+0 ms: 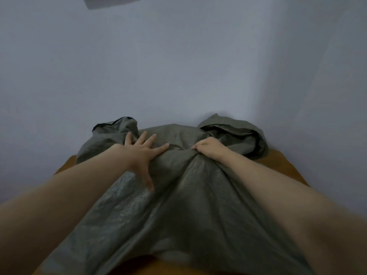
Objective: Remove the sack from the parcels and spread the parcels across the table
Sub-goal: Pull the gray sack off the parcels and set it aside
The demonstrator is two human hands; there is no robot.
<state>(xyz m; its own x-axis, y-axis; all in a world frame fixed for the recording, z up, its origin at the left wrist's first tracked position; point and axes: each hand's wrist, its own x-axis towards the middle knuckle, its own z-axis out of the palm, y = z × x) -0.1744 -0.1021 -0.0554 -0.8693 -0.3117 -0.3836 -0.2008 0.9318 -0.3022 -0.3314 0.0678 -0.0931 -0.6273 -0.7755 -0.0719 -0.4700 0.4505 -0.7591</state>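
A large grey-green woven sack (178,205) lies bulging over most of the brown table (286,169). Its far end is bunched into folds against the wall. My left hand (143,153) rests flat on the sack's top with fingers spread wide. My right hand (208,148) grips a bunched fold of the sack near its top, and creases run down from the grip. The parcels are hidden under the sack; none shows.
A pale bluish wall (178,66) stands right behind the table, with a corner on the right. Bare table wood shows at the left edge (65,165), at the right and at the near edge (139,268).
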